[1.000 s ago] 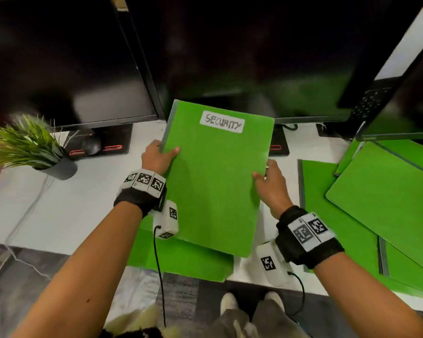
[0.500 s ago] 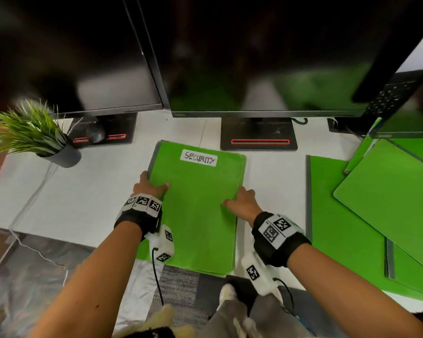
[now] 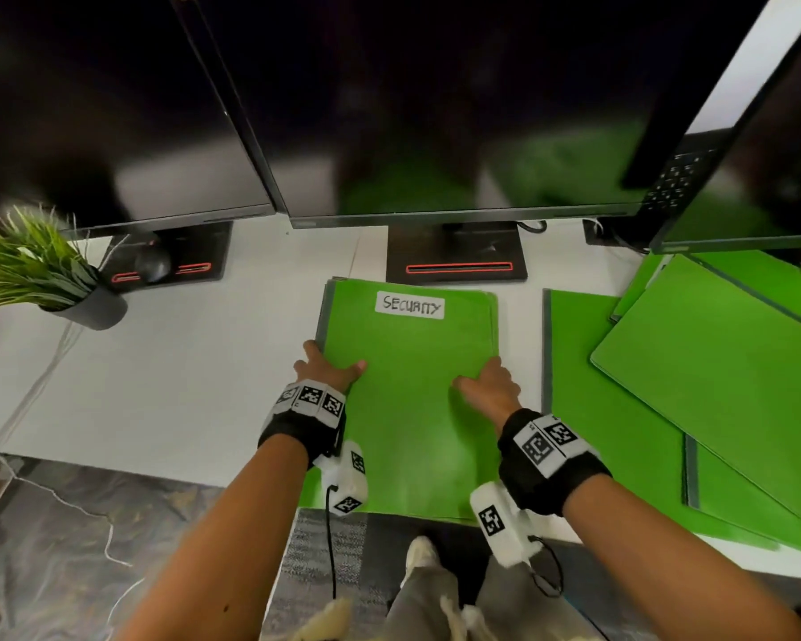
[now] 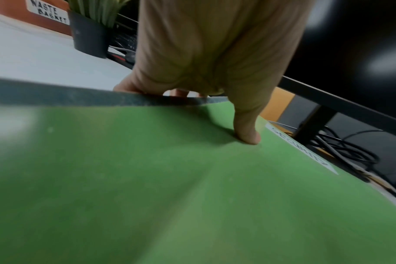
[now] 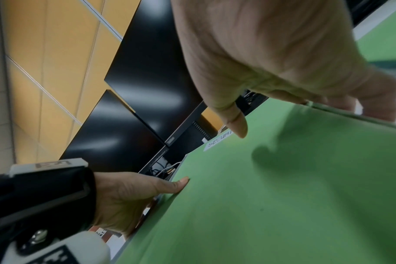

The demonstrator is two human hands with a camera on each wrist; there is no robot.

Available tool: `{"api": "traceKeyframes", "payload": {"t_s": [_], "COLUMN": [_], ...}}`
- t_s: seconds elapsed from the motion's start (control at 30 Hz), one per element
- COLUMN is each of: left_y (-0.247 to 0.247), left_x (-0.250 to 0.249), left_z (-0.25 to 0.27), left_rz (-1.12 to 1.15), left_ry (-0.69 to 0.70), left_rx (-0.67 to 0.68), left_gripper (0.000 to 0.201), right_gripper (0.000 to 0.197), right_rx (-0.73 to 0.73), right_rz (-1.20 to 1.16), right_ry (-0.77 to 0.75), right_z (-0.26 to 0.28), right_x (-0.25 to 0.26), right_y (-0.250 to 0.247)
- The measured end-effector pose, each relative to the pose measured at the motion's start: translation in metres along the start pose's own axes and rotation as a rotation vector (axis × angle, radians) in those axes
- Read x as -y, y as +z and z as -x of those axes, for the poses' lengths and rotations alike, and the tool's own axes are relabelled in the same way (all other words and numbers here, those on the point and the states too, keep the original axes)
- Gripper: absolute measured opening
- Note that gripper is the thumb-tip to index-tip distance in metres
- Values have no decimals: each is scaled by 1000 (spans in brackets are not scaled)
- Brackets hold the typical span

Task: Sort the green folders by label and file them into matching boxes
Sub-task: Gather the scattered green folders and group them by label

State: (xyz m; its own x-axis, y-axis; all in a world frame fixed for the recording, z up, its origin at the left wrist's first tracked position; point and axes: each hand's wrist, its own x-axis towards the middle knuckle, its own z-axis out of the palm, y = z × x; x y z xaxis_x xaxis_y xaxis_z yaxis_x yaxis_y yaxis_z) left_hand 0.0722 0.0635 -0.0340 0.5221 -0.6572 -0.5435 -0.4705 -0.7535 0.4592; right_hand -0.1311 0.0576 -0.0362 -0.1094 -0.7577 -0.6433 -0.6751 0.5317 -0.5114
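Note:
A green folder (image 3: 410, 400) with a white label reading SECURITY (image 3: 409, 305) lies flat on a stack of green folders at the desk's front edge. My left hand (image 3: 327, 368) grips its left edge, thumb on the cover (image 4: 246, 135) and fingers curled under the grey spine (image 4: 102, 98). My right hand (image 3: 489, 386) holds the right edge, thumb (image 5: 236, 123) above the cover (image 5: 283, 196) and fingers curled over the edge. More green folders (image 3: 713, 377) lie overlapping on the right of the desk. No filing boxes are in view.
Three dark monitors (image 3: 458, 108) stand along the back of the white desk (image 3: 158, 386), their stands (image 3: 456, 261) just behind the folder. A potted plant (image 3: 42, 270) sits at the far left, beside an orange bin labelled WASTE BASKET (image 4: 47, 10). Cables (image 4: 346, 148) trail behind.
The SECURITY folder, held up tilted a second ago, has come down flat onto the stack at the desk's front edge. Both hands stayed on its side edges.

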Motion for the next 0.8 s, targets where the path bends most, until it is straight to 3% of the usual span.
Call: {"api": "traceKeyframes", "payload": {"t_s": [0.2, 0.3, 0.4, 0.47, 0.6, 0.7, 0.8], "left_y": [42, 53, 60, 69, 107, 152, 196], "left_x": [-29, -34, -38, -52, -101, -138, -169], "left_z": [21, 26, 36, 53, 89, 110, 128], "left_rz": [-19, -17, -25, -141, -283, -235, -182], "left_ry": [14, 2, -24, -15, 183, 401, 535], "left_rx": [27, 1, -58, -145, -163, -82, 100], "left_gripper": [82, 80, 86, 93, 90, 66, 54], "right_gripper": [79, 63, 34, 37, 57, 67, 72], "right_rx": [-25, 1, 2, -78, -267, -265, -232], "right_rz": [19, -53, -71, -43, 205, 351, 402], "right_ry": [31, -8, -95, -167, -209, -156, -98], "right_z": [0, 0, 1, 0, -3, -3, -4], "right_x": [-27, -40, -53, -67, -109, -146, -177], "right_y": [-38, -58, -84, -105, -147, -177, -201]}}
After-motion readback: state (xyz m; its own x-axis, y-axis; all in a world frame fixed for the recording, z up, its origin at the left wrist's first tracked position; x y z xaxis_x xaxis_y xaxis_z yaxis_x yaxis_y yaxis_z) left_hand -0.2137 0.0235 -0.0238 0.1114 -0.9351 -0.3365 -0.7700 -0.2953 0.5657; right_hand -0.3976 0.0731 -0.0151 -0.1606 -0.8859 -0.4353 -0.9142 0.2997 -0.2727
